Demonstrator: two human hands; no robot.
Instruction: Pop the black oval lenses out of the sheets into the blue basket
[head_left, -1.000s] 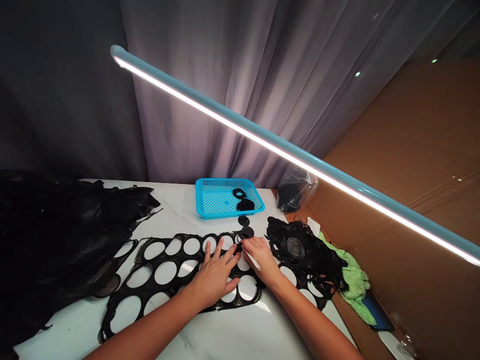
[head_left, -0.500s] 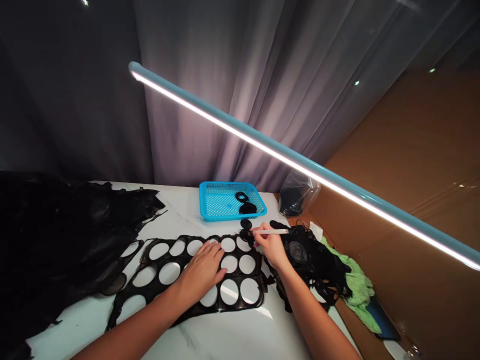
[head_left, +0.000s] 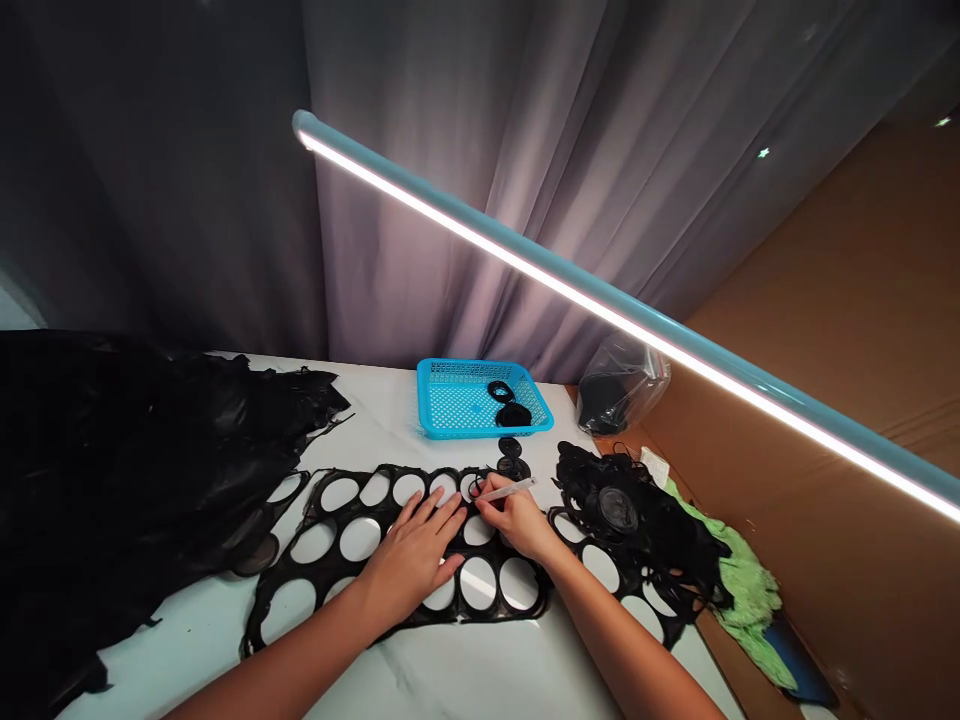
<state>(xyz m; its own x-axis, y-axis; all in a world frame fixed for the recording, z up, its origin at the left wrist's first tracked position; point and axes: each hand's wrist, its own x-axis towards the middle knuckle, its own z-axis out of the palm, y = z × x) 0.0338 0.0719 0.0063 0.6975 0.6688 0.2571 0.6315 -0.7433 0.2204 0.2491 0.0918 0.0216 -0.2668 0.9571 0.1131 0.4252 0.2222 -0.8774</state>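
Note:
My left hand [head_left: 412, 555] lies flat with fingers apart on a black sheet [head_left: 320, 578] full of round holes. The sheet looks thin and rubbery and rests on a white table. My right hand [head_left: 521, 522] grips a slim whitish pen-like tool [head_left: 511, 491]; its working end is partly hidden by the fingers. This hand is over the sheet's upper right holes, where a thin dark loop shows by the fingertips. Just beyond it lie black discs [head_left: 510, 448], close to the front of a blue basket [head_left: 433, 431].
The blue basket holds a black ring [head_left: 500, 391] and a darker round piece. Large black sheets [head_left: 142, 480] cover the left side. At right are black scraps [head_left: 652, 515], a green cloth [head_left: 739, 600] and a clear bag [head_left: 626, 385]. A lamp tube [head_left: 600, 300] slants above the table.
My right hand has moved left and nearer, away from the discs by the basket, onto the sheet's upper holes. My left hand still presses the sheet. The view has turned slightly left.

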